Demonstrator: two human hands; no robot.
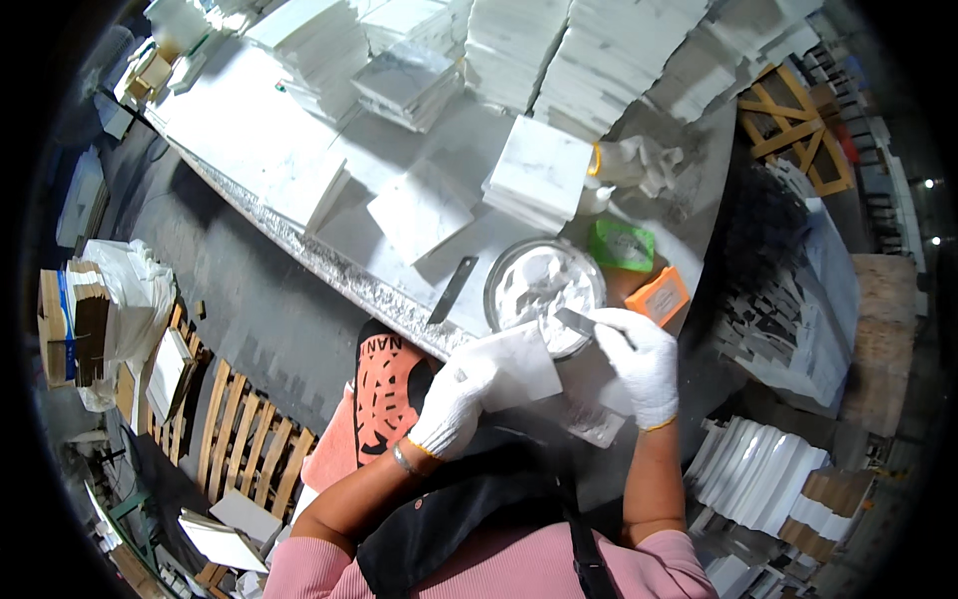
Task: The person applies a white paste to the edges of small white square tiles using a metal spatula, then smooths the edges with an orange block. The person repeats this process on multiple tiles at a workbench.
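Left hand: white knit glove, gripping, its fingers directed toward the right hand and partly hidden. Directly behind these fingers, the left wrist carries a metallic bracelet; the left forearm is bare and angled inward. Right hand: matching glove, thumb and index finger drawn together in a pinch, pointing leftward. Behind those fingers, the bare right forearm stands nearly straight. The two hands are near each other, not touching.

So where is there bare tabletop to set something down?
Bare tabletop shows between the flat tile, the dark metal strip and the front edge. It is crowded around the bowl, near the green block and orange block; tile stacks line the back.
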